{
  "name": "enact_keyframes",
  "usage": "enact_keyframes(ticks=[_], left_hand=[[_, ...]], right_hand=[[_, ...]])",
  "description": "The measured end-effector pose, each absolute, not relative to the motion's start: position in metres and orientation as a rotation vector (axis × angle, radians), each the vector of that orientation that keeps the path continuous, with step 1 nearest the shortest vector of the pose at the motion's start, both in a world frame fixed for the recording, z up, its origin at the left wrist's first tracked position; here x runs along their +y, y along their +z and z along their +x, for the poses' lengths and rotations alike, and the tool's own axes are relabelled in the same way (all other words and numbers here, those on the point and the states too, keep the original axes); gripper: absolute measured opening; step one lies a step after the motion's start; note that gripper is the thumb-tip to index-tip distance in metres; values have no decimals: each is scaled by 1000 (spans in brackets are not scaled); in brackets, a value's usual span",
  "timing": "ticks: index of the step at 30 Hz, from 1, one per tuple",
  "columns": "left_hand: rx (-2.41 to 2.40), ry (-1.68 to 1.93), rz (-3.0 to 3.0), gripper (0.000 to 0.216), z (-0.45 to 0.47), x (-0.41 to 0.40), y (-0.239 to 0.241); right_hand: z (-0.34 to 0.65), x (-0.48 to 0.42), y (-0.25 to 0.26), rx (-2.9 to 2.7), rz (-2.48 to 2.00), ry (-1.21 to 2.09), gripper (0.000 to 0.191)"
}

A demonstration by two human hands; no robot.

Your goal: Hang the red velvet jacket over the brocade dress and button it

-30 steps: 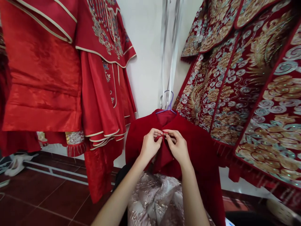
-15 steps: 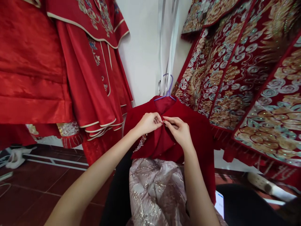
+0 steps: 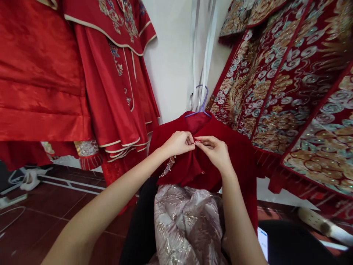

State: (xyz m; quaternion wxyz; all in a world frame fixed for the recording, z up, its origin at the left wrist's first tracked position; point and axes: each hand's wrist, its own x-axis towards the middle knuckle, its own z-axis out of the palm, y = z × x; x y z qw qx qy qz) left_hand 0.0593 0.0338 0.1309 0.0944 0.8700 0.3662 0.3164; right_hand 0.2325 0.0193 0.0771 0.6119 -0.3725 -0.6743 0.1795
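A dark red velvet jacket (image 3: 234, 158) hangs on a purple hanger (image 3: 203, 105) in front of me. My left hand (image 3: 180, 142) pinches the left side of the jacket's front opening, thumb against forefinger. Close by, my right hand (image 3: 215, 150) pinches the other side, and the fingertips of both hands almost meet at a small red and light-coloured fastening (image 3: 196, 141). Whether it is a button or a loop is too small to tell. Beaded trim (image 3: 167, 167) shows on the jacket below my left wrist. Shiny pinkish-silver cloth (image 3: 187, 224) lies under the jacket, between my forearms.
Red garments (image 3: 110, 88) hang at the left, embroidered ones (image 3: 284, 92) at the right. White rack poles (image 3: 205, 55) rise behind the hanger. A phone (image 3: 263, 241) lies by my right forearm. Pale shoes (image 3: 30, 179) and a beige clog (image 3: 313, 219) are low at the sides.
The whole view has shifted slightly, so things appear a little further right. Both hands stay at the same fastening, with only a small change in the fingers.
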Motion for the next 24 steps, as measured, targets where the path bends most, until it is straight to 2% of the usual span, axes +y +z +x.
enact_keyframes(ticks=[4, 11, 24], left_hand=[[1043, 947, 2618, 9, 60, 36, 129], [975, 910, 2773, 8, 58, 34, 132], [1124, 805, 2813, 14, 69, 36, 134]], right_hand=[[232, 20, 75, -1536, -849, 456, 27], [226, 20, 73, -1425, -784, 557, 49], [229, 38, 65, -1482, -736, 597, 46]])
